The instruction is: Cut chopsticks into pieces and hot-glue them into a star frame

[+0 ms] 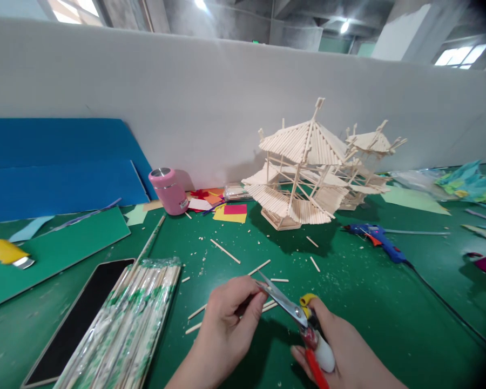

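My right hand [348, 343] curls round the scissors' [283, 300] handles, likely for leverage | scissors over the worktop [389, 302], long axis slanting, tips toward its far edge and leftward | my left hand [231, 313] pinches at the blades, probably steadying something; cannot tell what

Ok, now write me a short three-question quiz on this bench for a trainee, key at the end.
1. Name the tool held in the right grip.
2. True or false: the glue gun lies to the right of the flask in the picture.
3. What colour is the handle of the cutter?
a) red
b) yellow
c) blue

Key: 1. scissors; 2. true; 3. b
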### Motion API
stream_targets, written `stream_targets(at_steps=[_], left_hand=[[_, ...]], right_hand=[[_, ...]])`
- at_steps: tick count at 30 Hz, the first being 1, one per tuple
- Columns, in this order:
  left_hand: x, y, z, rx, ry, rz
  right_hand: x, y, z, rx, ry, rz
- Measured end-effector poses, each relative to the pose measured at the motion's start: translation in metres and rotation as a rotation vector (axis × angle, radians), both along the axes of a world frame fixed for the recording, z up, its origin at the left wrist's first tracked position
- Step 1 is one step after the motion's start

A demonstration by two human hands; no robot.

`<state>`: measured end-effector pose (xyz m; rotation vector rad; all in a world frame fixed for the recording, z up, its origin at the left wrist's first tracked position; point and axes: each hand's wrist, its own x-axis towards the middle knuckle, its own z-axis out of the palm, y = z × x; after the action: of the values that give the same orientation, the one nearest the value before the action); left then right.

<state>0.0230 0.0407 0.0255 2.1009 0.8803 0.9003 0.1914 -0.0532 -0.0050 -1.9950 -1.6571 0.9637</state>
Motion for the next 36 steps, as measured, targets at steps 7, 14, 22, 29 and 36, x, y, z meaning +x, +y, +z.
stream_targets(at_steps=[7,14,22,29,36], left_hand=[[0.000,0.002,-0.001,-0.025,0.004,-0.001],[0.004,-0.001,-0.002,-0.143,-0.098,-0.006],[0.004,0.000,-0.005,-0.407,-0.216,-0.027],[0.004,0.000,-0.007,-0.401,-0.250,-0.039],[0.004,0.002,-0.001,-0.256,-0.200,-0.046]], right_hand=[[-0.005,-0.002,-0.013,0.097,-0.014,-0.056],[-0.005,0.001,-0.016,0.100,0.071,-0.143],[-0.004,-0.002,0.002,0.138,0.078,-0.176],[-0.003,-0.003,0.003,0.145,-0.025,-0.142],[-0.001,-0.004,0.003,0.178,-0.074,-0.138]])
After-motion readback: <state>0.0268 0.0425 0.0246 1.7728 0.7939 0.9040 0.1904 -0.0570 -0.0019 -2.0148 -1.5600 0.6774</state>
